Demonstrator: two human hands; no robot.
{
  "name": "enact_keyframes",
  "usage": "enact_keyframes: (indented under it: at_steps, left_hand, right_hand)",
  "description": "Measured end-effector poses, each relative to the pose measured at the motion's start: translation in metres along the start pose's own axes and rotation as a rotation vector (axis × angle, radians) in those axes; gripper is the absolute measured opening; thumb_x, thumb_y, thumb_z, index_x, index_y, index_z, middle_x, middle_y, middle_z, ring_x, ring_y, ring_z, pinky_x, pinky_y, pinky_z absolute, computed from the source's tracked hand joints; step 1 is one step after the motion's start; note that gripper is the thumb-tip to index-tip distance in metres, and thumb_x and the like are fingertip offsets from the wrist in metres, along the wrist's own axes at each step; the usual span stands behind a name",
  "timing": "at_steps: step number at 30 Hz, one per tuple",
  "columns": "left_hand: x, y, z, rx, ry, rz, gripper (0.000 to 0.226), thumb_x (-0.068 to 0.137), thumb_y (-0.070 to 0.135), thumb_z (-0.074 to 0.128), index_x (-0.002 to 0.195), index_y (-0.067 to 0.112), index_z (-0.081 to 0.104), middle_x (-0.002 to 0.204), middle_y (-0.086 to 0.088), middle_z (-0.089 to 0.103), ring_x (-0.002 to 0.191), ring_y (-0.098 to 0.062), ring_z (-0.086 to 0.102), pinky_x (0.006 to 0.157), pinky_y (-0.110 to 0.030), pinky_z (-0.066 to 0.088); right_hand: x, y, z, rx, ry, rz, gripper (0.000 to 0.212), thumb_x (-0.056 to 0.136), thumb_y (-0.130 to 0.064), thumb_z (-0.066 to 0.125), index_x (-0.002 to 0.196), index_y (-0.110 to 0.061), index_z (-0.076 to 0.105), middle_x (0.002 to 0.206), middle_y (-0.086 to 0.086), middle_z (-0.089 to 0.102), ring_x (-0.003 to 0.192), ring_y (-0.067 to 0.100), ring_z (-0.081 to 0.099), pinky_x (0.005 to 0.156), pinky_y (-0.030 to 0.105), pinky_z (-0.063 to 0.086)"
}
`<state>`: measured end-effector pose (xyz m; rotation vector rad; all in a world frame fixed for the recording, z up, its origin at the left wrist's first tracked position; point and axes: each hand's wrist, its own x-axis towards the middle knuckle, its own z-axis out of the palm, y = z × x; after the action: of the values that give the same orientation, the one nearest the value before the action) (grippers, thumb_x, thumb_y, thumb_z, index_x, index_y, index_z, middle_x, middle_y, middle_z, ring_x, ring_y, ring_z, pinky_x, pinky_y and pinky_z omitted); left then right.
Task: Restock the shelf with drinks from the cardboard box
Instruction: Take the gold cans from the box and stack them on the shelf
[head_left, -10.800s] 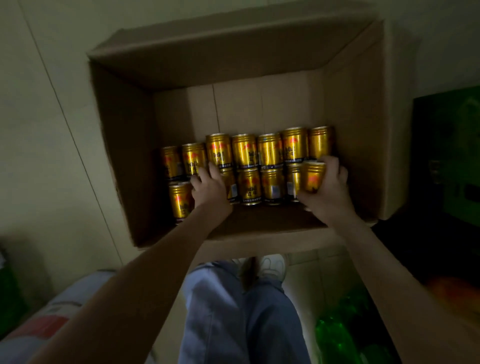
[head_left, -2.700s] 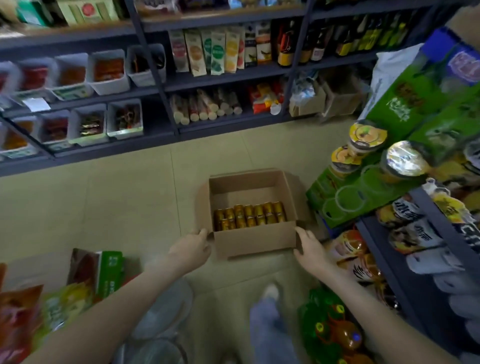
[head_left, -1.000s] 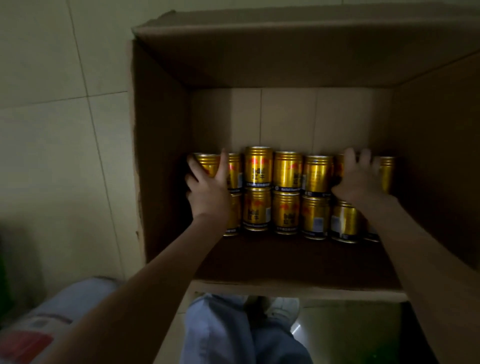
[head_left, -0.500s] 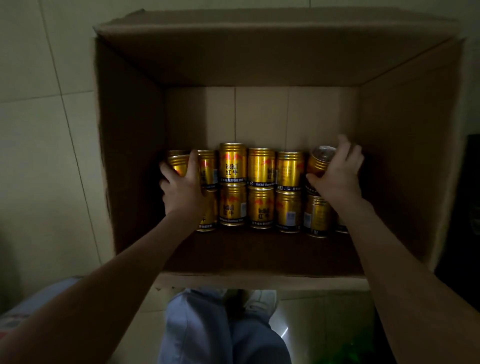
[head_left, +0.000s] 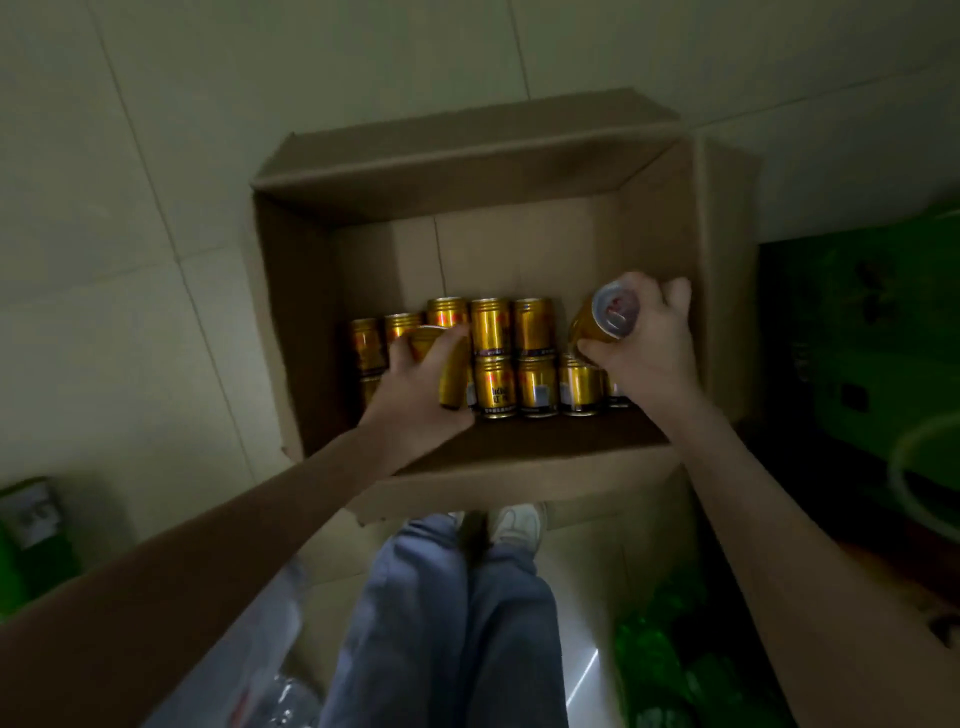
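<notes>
Both hands have risen off the rows since half a second ago, each bringing a can. On the box's left side the left hand (head_left: 415, 397) curls round a gold can (head_left: 453, 375). By the right wall the right hand (head_left: 649, 356) grips a second can (head_left: 614, 314), tilted, silver top toward the camera. The remaining cans (head_left: 535, 332) sit in two rows toward the near edge of the cardboard box (head_left: 296, 322), which stands on the tiled floor (head_left: 130, 208).

The cardboard box (head_left: 311, 338) is sitting open on the tiled floor (head_left: 130, 260), at 12 o'clock from the person's jeans (head_left: 457, 623). The left hand (head_left: 415, 400) is gripping a gold can (head_left: 453, 376) at the 9 o'clock end of the standing cans (head_left: 491, 325). The right hand (head_left: 649, 353) is holding a tilted can (head_left: 605, 319) at 3 o'clock.
</notes>
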<state>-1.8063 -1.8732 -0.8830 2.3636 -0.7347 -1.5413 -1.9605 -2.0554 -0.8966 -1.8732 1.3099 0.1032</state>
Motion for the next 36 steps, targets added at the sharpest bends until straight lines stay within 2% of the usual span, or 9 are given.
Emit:
enact_keyframes:
  at_steps: [2,9,11,17,20,24,27,31,36]
  left_hand:
    - [-0.04,0.05,-0.026,-0.109,-0.023,0.087,0.089,0.08,0.022,0.071,0.14,0.057,0.016,0.144,-0.005,0.018,0.109,-0.021,0.045,0.075,-0.009,0.037]
    - [-0.213,0.215,-0.125,-0.428,-0.197,0.476,0.097,0.075,0.01,0.074,0.143,0.053,0.02,0.134,0.013,0.037,0.104,-0.007,0.059,0.087,-0.032,0.054]
    - [-0.271,0.248,-0.144,-0.418,-0.293,0.598,0.095,0.08,-0.008,0.067,0.146,0.04,0.02,0.137,0.017,0.034,0.101,0.007,0.057,0.083,-0.021,0.053]
    - [-0.428,0.299,-0.15,-0.272,-0.56,0.831,0.083,0.08,-0.019,0.061,0.142,0.02,0.022,0.131,0.009,0.036,0.104,0.008,0.054,0.078,-0.014,0.048]
    - [-0.488,0.314,-0.128,-0.219,-0.73,0.89,0.084,0.08,-0.013,0.064,0.145,0.02,0.021,0.138,-0.003,0.036,0.107,0.0,0.056,0.079,-0.018,0.049]
    - [-0.562,0.337,-0.078,-0.204,-0.943,0.977,0.084,0.075,0.008,0.07,0.142,0.039,0.029,0.144,-0.006,0.036,0.116,-0.023,0.056,0.085,-0.032,0.051]
    - [-0.633,0.343,-0.019,-0.185,-1.076,1.059,0.076,0.073,0.023,0.072,0.137,0.041,0.036,0.145,-0.007,0.038,0.122,-0.028,0.051,0.098,-0.042,0.044]
    - [-0.741,0.336,0.073,-0.128,-1.242,1.154,0.074,0.072,0.022,0.073,0.134,0.039,0.038,0.132,-0.005,0.047,0.11,-0.021,0.057,0.089,-0.033,0.048]
    - [-0.873,0.323,0.181,-0.044,-1.39,1.276,0.073,0.074,0.014,0.074,0.131,0.044,0.039,0.127,-0.001,0.047,0.104,-0.022,0.061,0.08,-0.033,0.052]
  right_hand:
    - [-0.038,-0.038,-0.053,0.096,0.027,0.012,0.067,0.066,-0.012,0.086,0.122,-0.027,0.05,0.115,-0.005,0.029,0.101,0.009,0.047,0.076,0.0,0.036]
    - [-0.209,-0.167,-0.233,0.385,0.149,-0.048,0.078,0.06,-0.003,0.088,0.126,-0.029,0.055,0.109,-0.002,0.038,0.102,-0.003,0.051,0.088,0.004,0.042]
    - [-0.266,-0.192,-0.275,0.476,0.178,-0.052,0.079,0.061,-0.003,0.087,0.128,-0.03,0.056,0.112,0.0,0.041,0.103,-0.005,0.053,0.087,0.008,0.045]
    - [-0.443,-0.226,-0.359,0.757,0.307,-0.057,0.08,0.055,-0.014,0.089,0.125,-0.031,0.054,0.115,-0.012,0.061,0.105,0.003,0.061,0.082,0.021,0.053]
    - [-0.525,-0.223,-0.374,0.885,0.445,0.022,0.074,0.046,-0.031,0.085,0.112,-0.035,0.052,0.105,-0.018,0.063,0.097,0.009,0.065,0.071,0.029,0.057]
    - [-0.637,-0.2,-0.385,1.032,0.618,0.124,0.085,0.027,-0.046,0.093,0.103,-0.036,0.056,0.116,0.0,0.058,0.101,0.026,0.065,0.074,0.047,0.057]
    - [-0.733,-0.18,-0.385,1.148,0.811,0.084,0.103,0.021,-0.05,0.095,0.111,-0.019,0.056,0.104,0.006,0.066,0.084,0.022,0.07,0.065,0.044,0.059]
    - [-0.876,-0.151,-0.38,1.197,1.037,0.031,0.105,0.027,-0.045,0.096,0.115,-0.006,0.055,0.094,0.007,0.072,0.079,0.022,0.072,0.061,0.036,0.058]
    - [-1.038,-0.115,-0.371,1.071,1.293,0.036,0.077,0.046,-0.033,0.091,0.112,-0.012,0.057,0.093,0.004,0.07,0.079,0.019,0.07,0.059,0.033,0.057]
